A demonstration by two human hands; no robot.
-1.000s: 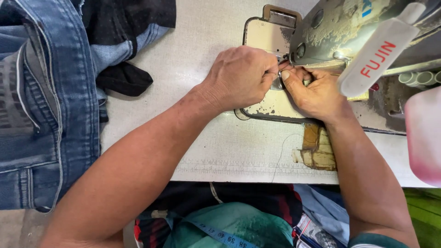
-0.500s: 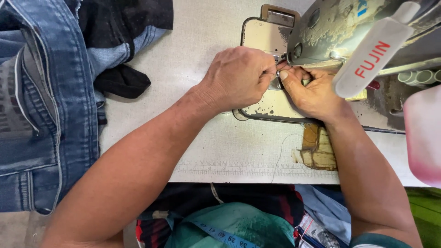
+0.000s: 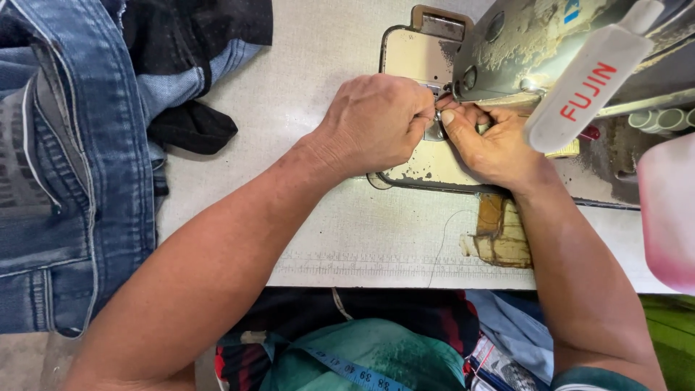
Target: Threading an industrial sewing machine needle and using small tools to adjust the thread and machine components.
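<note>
I am looking down at both hands working at the needle area of a sewing machine (image 3: 536,43). My left hand (image 3: 376,123) is curling into a loose fist, knuckles up, with its fingertips pinching together right beside the needle; I cannot tell for certain what they are holding, since anything between them is too fine to show. My right hand (image 3: 492,145) is lying palm-down against the machine's metal bed plate (image 3: 420,170), thumb pointing towards the left hand's fingertips and almost touching them, fingers tucking under the machine head. Whether it is gripping anything I cannot tell. A thin thread (image 3: 438,246) is trailing down across the table (image 3: 318,65) below the plate, just beside a worn wooden block (image 3: 499,232). A white lamp tube (image 3: 586,80) is slanting across the upper right, above the right wrist. On the left, well apart from the hands, a pile of blue jeans (image 3: 79,166) is hanging over the table edge, with a piece of black cloth (image 3: 192,127) lying next to it. A blue measuring tape (image 3: 347,369) is draping across my lap at the bottom.
</note>
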